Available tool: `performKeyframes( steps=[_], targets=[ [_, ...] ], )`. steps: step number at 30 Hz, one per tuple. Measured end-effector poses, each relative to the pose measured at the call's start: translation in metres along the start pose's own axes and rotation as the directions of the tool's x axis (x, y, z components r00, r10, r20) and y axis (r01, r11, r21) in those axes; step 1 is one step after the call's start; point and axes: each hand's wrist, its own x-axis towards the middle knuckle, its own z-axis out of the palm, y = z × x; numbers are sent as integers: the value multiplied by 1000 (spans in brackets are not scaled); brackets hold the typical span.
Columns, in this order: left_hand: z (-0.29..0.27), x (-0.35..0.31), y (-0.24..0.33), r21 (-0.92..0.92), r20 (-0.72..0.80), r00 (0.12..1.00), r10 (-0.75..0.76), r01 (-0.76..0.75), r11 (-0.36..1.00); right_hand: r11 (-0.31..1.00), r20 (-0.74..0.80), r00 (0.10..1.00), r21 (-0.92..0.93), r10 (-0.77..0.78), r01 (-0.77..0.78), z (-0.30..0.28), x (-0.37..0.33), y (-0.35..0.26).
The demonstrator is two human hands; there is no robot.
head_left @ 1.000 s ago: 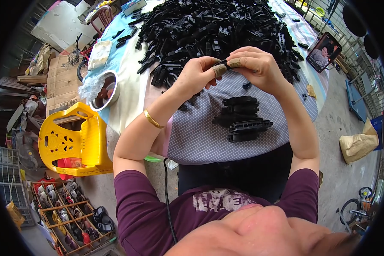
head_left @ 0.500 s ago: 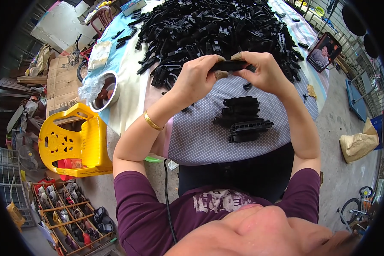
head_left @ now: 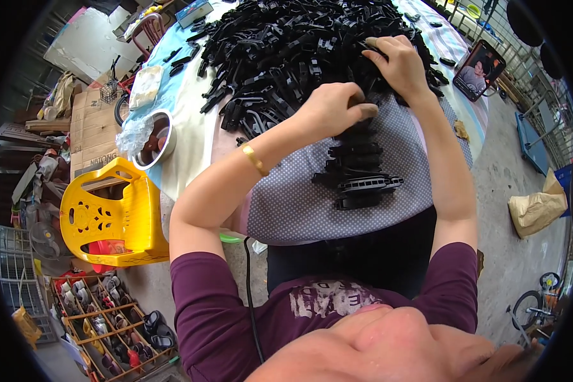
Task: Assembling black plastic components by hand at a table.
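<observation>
A big heap of black plastic parts (head_left: 267, 57) covers the far side of the table. Over the near edge of that heap, my right hand (head_left: 398, 67) reaches in with thumb and forefinger apart, touching the parts. My left hand (head_left: 334, 109) is lower and to the left, its fingers curled at a black plastic part (head_left: 355, 132); its hidden fingers seem to grip the part's far end. Coverings wrap some of my fingertips. That part lies at the far end of a short row of similar black parts (head_left: 360, 181) on the dotted cloth.
A phone (head_left: 480, 71) stands at the table's right edge, with a brown scrap (head_left: 461, 130) nearby. To the left are a white bowl (head_left: 167, 143) with a plastic bag, and a yellow chair (head_left: 130, 216). A shoe rack (head_left: 102, 321) stands at lower left, a paper sack (head_left: 538, 207) at right.
My hands held a black part together above the cloth. They have parted: the left came down with the part to the row's far end, the right moved up to the heap.
</observation>
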Motion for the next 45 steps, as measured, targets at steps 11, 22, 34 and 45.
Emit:
performKeyframes(
  steps=[11, 22, 34, 45],
  targets=[
    [18, -4, -5, 49, 54, 998, -38, 36, 998, 906, 385, 830, -290, 405, -308, -35, -13, -8],
    [-16, -31, -43, -954, 101, 932, -349, 191, 232, 901, 432, 801, -317, 415, -296, -21, -15, -28],
    [-24, -36, -39, -925, 67, 939, -337, 185, 331, 547, 597, 802, 670, 5, -502, -40, -9, -81],
    [-32, -43, -28, -511, -52, 990, -128, 83, 856, 886, 470, 882, 419, -27, -196, -29, -16, -86]
  ],
)
